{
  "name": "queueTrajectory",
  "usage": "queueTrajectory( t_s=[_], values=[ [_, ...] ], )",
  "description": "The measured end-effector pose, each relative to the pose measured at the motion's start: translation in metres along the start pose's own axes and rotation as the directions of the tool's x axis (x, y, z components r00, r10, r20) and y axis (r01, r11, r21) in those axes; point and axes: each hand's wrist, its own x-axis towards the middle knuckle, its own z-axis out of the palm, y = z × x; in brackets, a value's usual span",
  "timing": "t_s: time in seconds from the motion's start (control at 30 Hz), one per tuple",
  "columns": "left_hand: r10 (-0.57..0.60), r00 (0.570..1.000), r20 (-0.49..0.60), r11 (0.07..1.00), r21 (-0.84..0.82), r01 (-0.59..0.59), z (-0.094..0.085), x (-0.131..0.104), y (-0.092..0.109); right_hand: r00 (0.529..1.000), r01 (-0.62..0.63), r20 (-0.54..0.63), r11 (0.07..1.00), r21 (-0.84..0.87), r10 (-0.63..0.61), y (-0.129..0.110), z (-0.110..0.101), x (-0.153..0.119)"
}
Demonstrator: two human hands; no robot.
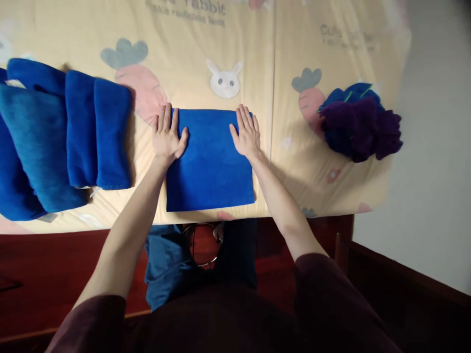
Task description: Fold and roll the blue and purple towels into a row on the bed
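Note:
A folded blue towel lies flat on the yellow cartoon-print mattress, near its front edge. My left hand rests palm down on the towel's far left corner, fingers spread, partly on the mattress. My right hand presses flat on the towel's far right corner. Neither hand grips anything.
A row of folded blue towels lies to the left, overlapping one another. A heap of unfolded blue and purple cloths sits at the right. A dark red wooden bed frame runs below the mattress edge. A pale wall is to the right.

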Motion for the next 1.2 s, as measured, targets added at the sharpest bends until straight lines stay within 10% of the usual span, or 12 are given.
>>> queueTrajectory(
  t_s=[0.13,0.27,0.47,0.7,1.2],
  values=[
    [-0.010,1.000,0.013,0.999,-0.035,0.011,-0.005,0.000,0.007,0.995,-0.047,0.082,0.999,-0.018,0.048,0.000,-0.005,0.014],
    [0.027,0.999,0.029,0.997,-0.066,-0.025,-0.008,-0.019,0.045,0.995,-0.063,0.078,0.995,-0.073,0.069,-0.055,-0.030,0.004],
    [0.060,0.994,0.095,0.996,-0.067,-0.054,0.009,-0.123,0.103,0.989,0.072,0.128,0.997,0.002,-0.072,-0.153,-0.025,-0.107],
    [-0.129,0.985,0.116,0.991,-0.021,0.132,-0.030,-0.229,0.064,0.991,-0.097,0.094,0.995,0.008,0.096,-0.091,-0.035,-0.217],
    [-0.185,0.978,0.096,0.980,0.096,0.176,-0.014,-0.234,0.031,0.978,-0.205,0.044,0.978,-0.029,0.206,-0.064,-0.025,-0.225]
  ],
)
